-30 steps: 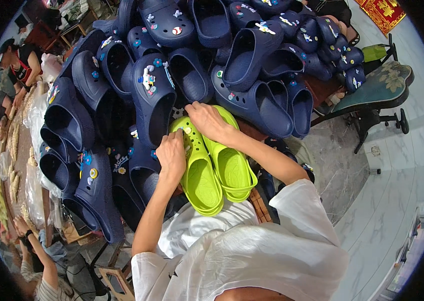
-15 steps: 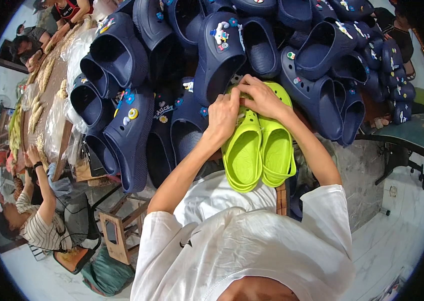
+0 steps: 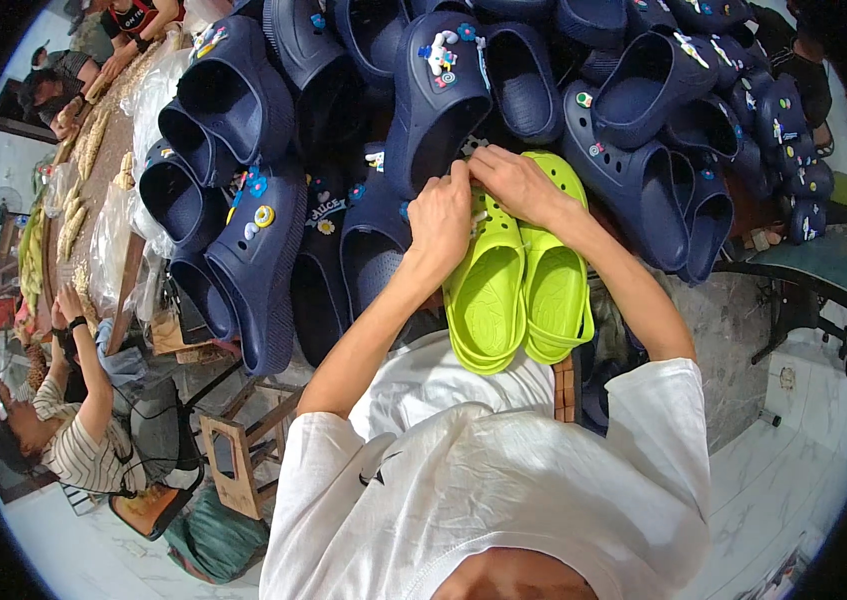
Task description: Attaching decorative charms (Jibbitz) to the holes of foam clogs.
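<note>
Two green clogs [image 3: 503, 300] beneath right hand [image 3: 518, 185]

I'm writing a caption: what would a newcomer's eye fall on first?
Probably the bright lime-green clogs near the centre, with the left hand and right hand at their toe ends. Beyond them, navy-blue clogs with colourful charms crowd the upper half.

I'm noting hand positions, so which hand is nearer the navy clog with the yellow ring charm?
Left. The left hand is right of that navy clog, with other clogs between; the right hand is farther right, at the lime-green clogs.
</note>
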Motion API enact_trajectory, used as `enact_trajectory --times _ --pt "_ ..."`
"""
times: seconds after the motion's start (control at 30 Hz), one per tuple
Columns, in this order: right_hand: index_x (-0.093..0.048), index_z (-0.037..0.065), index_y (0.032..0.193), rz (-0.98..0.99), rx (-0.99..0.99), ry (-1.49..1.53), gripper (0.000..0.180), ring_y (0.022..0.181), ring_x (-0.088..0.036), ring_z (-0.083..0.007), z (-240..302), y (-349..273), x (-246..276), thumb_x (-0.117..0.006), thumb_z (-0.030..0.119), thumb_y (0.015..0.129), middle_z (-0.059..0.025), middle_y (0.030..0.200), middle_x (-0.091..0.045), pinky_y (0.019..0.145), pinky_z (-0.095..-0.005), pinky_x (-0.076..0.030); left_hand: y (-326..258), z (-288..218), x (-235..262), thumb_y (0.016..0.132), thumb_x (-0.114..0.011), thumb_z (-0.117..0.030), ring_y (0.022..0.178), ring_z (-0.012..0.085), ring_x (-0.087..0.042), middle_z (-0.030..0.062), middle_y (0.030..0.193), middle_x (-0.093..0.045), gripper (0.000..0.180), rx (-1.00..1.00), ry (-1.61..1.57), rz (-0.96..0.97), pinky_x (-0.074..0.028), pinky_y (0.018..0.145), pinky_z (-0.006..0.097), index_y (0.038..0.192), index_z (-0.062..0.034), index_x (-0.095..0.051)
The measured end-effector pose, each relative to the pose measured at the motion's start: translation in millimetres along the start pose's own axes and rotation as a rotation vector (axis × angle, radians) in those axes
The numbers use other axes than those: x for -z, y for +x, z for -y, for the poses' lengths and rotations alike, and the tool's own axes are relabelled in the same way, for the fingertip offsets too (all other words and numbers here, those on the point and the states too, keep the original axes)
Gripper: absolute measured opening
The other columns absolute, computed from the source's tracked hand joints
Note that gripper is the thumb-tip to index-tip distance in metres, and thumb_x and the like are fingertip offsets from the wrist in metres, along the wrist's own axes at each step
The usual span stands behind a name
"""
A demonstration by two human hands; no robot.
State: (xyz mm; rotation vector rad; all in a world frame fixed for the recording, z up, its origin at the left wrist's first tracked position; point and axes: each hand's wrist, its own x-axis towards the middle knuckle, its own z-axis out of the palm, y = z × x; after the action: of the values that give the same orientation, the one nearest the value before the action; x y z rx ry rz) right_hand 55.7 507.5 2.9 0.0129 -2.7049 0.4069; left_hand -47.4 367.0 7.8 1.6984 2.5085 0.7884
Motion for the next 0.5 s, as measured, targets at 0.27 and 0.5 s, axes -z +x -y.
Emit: enact_trajectory --times 0.27,0.5 --pt "-0.055 0.000 0.094 -0.062 -0.040 -0.010 0.016 0.093 -0.060 -0.0348 4.3 -1.9 4.8 -0.062 0.003 0.080 -0.0154 0.095 -0.057 0.078 -0.0430 -0.053 -4.3 -1.2 2.4 0.081 -0.069 -0.008 0.076 0.0333 -0.064 0.0132 0.076 -0.063 0.024 -0.033 -0.065 -0.073 -0.051 0.061 0.047 0.100 -0.0068 -0.054" --pt "-0.055 0.000 0.095 -0.050 -0.057 -0.011 0.016 0.093 -0.059 -0.0341 7.9 -3.9 8.1 -0.062 0.003 0.081 -0.0146 0.095 -0.056 0.077 -0.0424 -0.051 1.2 -1.6 0.4 0.082 -0.067 -0.009 0.082 0.0314 -0.063 0.0136 0.082 -0.063 0.017 -0.066 -0.089 -0.143 -0.052 0.067 0.044 0.096 -0.0051 -0.058"
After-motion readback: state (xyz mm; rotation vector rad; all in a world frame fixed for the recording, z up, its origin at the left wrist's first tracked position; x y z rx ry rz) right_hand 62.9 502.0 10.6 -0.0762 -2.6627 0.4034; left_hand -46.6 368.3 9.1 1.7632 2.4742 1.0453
